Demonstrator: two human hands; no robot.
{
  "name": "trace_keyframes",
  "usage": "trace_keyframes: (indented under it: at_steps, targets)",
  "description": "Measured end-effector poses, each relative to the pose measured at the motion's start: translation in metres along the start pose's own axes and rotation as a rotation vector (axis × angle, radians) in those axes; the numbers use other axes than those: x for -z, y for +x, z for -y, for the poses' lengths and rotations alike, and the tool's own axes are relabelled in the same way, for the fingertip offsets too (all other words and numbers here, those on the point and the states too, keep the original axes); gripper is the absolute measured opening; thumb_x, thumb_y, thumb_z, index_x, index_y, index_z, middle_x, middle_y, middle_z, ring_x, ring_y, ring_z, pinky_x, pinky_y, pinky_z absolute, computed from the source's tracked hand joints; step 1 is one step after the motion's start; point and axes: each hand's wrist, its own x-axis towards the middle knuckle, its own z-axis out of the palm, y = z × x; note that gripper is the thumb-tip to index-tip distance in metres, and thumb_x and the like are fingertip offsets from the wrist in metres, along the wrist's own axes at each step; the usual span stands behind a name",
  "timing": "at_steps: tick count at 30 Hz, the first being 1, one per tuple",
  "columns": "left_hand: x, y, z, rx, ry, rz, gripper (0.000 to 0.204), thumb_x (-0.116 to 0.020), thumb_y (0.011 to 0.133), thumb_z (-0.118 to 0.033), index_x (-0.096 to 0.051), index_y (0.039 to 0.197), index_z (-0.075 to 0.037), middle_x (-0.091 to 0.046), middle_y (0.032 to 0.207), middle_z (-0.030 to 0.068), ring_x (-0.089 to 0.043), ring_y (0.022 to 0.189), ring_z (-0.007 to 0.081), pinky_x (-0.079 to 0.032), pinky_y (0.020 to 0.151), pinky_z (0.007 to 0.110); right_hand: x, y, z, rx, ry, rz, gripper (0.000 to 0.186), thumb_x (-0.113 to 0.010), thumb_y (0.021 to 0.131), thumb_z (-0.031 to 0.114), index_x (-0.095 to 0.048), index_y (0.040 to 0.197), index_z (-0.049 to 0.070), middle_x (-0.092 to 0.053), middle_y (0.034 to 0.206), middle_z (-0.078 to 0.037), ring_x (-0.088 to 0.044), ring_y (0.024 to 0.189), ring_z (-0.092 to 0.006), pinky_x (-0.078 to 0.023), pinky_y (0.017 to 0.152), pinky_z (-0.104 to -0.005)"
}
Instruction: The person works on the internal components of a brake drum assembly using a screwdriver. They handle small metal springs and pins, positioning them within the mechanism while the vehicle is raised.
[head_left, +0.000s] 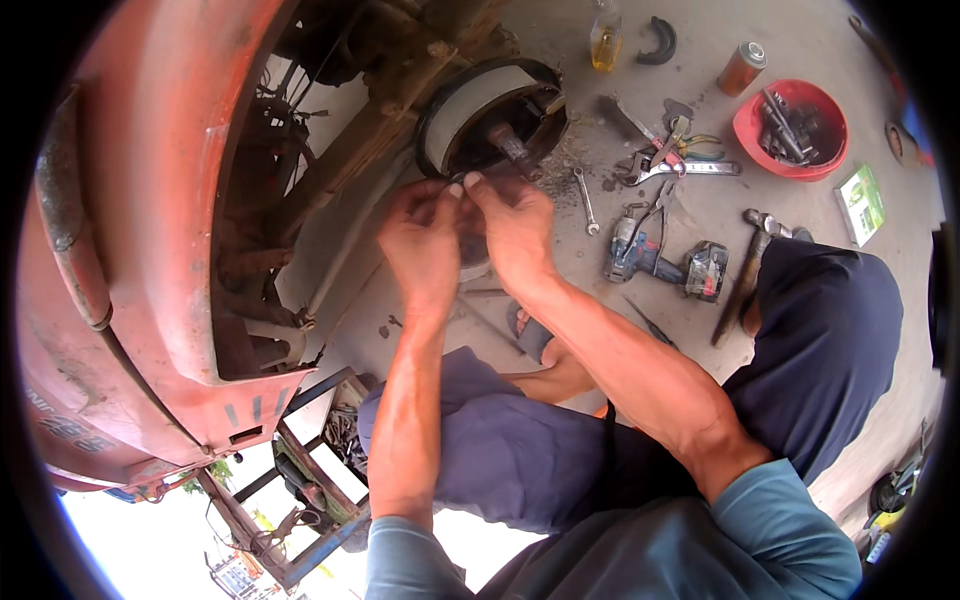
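My left hand [418, 245] and my right hand [515, 228] meet in front of a wheel's drum brake assembly [455, 108]. Fingers and thumbs of both are closed in a pinch, thumb tips almost touching. What they hold is small and dark, mostly covered by the fingers, and I cannot make out its kind. Just beyond them a rusty axle stub [508, 142] juts from the middle of the brake, with a pale curved brake shoe [480, 90] around its upper left side.
A red vehicle body [150, 200] fills the left. On the floor at right lie a combination wrench [586, 200], an adjustable wrench [690, 169], a cordless impact driver [640, 255] and a hammer [742, 285]. Farther off stand a red bowl [742, 128] of metal parts, a can [742, 70] and a bottle [605, 45].
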Motion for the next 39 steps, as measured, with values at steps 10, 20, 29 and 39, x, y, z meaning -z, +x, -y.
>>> trace_keyframes:
  at_steps: [10,20,29,39]
  targets:
    - [-0.003,-0.003,-0.002,0.021,-0.093,-0.011,0.008,-0.071,0.097,-0.001,-0.068,0.101,0.006,-0.073,0.084,0.0078,-0.068,0.073,0.011,-0.055,0.067,0.023,0.004,0.001,0.012,-0.068,-0.069,0.023,0.021,-0.07,0.099,0.014,-0.073,0.1,-0.007,-0.071,0.08,-0.01,-0.068,0.069,-0.0145,-0.057,0.061,-0.0273]
    - [-0.007,-0.004,0.007,-0.095,-0.055,-0.041,0.007,-0.067,0.099,0.002,-0.063,0.104,0.004,-0.072,0.087,0.0068,-0.066,0.074,0.0095,-0.054,0.067,0.024,0.002,0.002,0.015,-0.158,0.064,0.045,0.016,-0.07,0.097,0.008,-0.067,0.105,-0.005,-0.067,0.091,-0.008,-0.066,0.078,-0.0157,-0.061,0.068,-0.031]
    - [0.001,0.001,0.027,-0.743,0.488,-0.079,0.017,-0.067,0.094,0.006,-0.073,0.108,-0.001,-0.07,0.105,0.0095,-0.069,0.092,0.0193,-0.057,0.076,0.031,0.004,0.004,0.017,-0.163,0.075,0.028,0.015,-0.072,0.097,0.009,-0.072,0.095,-0.006,-0.07,0.082,-0.008,-0.065,0.072,-0.0148,-0.057,0.063,-0.0301]
    - [0.017,0.01,0.022,-0.972,0.816,-0.01,0.023,-0.071,0.091,0.004,-0.076,0.111,-0.008,-0.071,0.109,0.0093,-0.073,0.094,0.0284,-0.06,0.076,0.039,0.01,0.01,0.027,-0.293,0.055,0.048,0.015,-0.073,0.097,0.013,-0.073,0.096,-0.001,-0.071,0.083,-0.005,-0.067,0.069,-0.0136,-0.054,0.062,-0.0271]
